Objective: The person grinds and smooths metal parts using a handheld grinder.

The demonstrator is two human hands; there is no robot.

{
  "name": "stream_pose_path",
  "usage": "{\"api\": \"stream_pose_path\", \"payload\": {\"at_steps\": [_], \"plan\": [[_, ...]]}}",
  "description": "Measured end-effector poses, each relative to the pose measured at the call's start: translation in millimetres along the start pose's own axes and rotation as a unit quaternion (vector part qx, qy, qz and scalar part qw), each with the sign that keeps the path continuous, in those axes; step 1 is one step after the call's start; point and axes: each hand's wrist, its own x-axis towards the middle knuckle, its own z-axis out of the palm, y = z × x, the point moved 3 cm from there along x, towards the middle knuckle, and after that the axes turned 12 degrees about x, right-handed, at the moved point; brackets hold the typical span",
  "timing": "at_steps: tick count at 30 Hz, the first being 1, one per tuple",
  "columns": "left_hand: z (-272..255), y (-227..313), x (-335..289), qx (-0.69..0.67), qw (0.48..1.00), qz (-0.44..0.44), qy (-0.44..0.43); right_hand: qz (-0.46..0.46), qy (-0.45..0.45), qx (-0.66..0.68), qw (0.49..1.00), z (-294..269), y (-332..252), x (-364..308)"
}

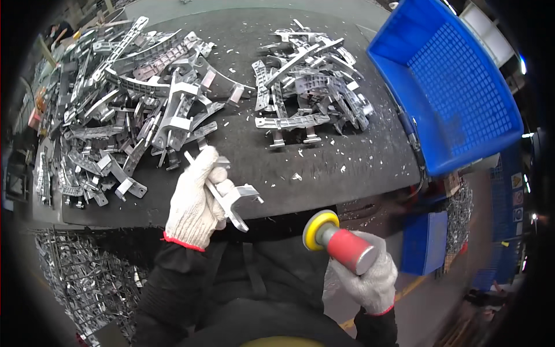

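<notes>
My left hand (pixel 193 196), in a white knit glove with a red cuff, is closed round a silver metal bracket (pixel 231 199). The bracket's forked end sticks out to the right, over the table's front edge. In my gloved right hand (pixel 370 274) is a small disc sander (pixel 348 248) with a red body and a yellow round pad. Its pad faces left toward the bracket, with a gap between the two. The fingers under the sander's body are partly hidden.
A large heap of silver metal parts (pixel 133 110) covers the dark table's (pixel 248 165) left side. A smaller pile (pixel 312 81) lies farther right, with metal scraps scattered around. A tilted blue crate (pixel 457 87) stands at the right edge. Below left is a wire basket (pixel 87 277) of parts.
</notes>
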Motion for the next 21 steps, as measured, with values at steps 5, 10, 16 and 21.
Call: {"api": "stream_pose_path", "payload": {"at_steps": [5, 10, 16, 21], "plan": [[27.2, -3.4, -28.2, 0.081, 0.986, -0.104, 0.104, 0.055, -0.077, 0.135, 0.986, 6.2, -24.3, 19.0], [26.9, -20.4, -22.7, 0.009, 0.99, -0.1, 0.1, -0.041, -0.125, 0.116, 0.985, 11.6, -31.0, 33.5], [23.3, -20.2, -21.9, -0.011, 0.99, -0.132, 0.045, -0.034, -0.122, 0.082, 0.989, 18.9, -10.1, 28.9], [30.4, 39.7, -21.0, 0.264, 0.919, 0.28, 0.09, 0.045, -0.044, 0.106, 0.992, 16.0, 0.3, 24.9]]}}
